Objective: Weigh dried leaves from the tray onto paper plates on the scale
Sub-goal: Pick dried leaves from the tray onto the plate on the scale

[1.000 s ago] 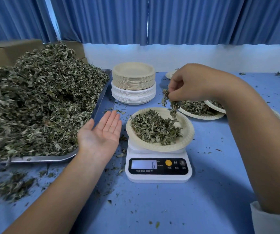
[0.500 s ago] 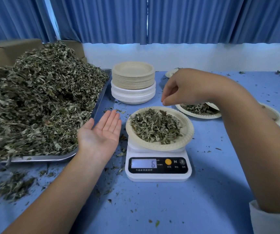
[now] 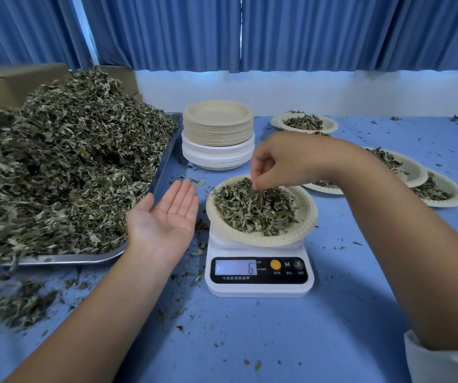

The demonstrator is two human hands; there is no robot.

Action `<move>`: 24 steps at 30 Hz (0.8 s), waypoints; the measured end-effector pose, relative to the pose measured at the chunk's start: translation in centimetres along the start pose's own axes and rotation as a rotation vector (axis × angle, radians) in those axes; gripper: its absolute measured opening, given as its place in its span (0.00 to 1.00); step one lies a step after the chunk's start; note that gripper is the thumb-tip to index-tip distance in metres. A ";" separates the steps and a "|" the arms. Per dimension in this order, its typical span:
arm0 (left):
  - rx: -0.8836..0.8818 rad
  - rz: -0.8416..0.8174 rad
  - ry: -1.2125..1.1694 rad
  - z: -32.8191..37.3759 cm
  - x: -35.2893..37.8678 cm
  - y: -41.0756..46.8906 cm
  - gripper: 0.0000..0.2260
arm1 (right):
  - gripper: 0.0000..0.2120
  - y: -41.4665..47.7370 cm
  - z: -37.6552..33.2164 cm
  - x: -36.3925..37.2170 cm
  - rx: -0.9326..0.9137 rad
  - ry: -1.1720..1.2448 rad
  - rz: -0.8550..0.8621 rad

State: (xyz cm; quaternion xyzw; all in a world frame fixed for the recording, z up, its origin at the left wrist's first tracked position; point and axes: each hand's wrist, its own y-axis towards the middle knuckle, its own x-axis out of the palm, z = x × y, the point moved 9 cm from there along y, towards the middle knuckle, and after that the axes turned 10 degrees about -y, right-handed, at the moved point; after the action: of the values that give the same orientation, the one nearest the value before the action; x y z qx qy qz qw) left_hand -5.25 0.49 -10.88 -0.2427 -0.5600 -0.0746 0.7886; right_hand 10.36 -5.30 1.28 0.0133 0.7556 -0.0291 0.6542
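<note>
Inspector: Table [image 3: 250,341], near edge. What condition?

Clerk: The blue top is littered with crumbs, and a loose patch of spilled leaf lies at the near left.

Inspector: And the scale [image 3: 258,275]?

Clerk: It stands mid-table and the display reads 6. The unit is too small to read. One paper plate [image 3: 309,214] sits on its platform, carrying a mound of dried leaves [image 3: 252,208].

Inspector: Hands?

Clerk: The left hand [image 3: 167,217] lies palm up between the tray and the scale, with fingers straight and nothing in it. The right hand [image 3: 277,164] hangs over the far side of the plate, its fingertips drawn together on a pinch of the leaves. I cannot tell whether it is adding or removing.

Inspector: Stage of this portion?

Clerk: In my judgement it is the final adjustment of the weight. The plate is not yet off the scale.

Inspector: Further back?

Clerk: On the left, the tray [image 3: 64,259] carries a high heap [image 3: 64,167] of leaves. Behind the scale is a tall stack of empty plates [image 3: 218,134]. To the right and beyond, several filled plates [image 3: 456,199] lie on the table.

Inspector: Overall progress?

Clerk: Several portions appear done and one is in hand. Judging by the heap and the stack, most of the work is left.
</note>
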 end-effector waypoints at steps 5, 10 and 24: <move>-0.004 -0.008 0.000 0.0 0.1 -0.1 0.22 | 0.02 0.0 -0.1 -0.2 -0.016 0.023 0.016; -0.005 -0.007 0.000 -0.1 0.1 0.0 0.22 | 0.04 0.0 -0.4 2.3 -0.009 -0.042 -0.187; -0.039 0.008 -0.022 -0.2 0.1 0.3 0.22 | 0.03 4.5 -9.0 0.0 -0.186 0.091 0.156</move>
State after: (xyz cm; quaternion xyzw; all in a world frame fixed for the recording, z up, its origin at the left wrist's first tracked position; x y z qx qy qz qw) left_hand -4.88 0.67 -10.90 -0.2610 -0.5663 -0.0795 0.7778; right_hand 1.73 -0.20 2.48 0.0127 0.7807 0.0928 0.6178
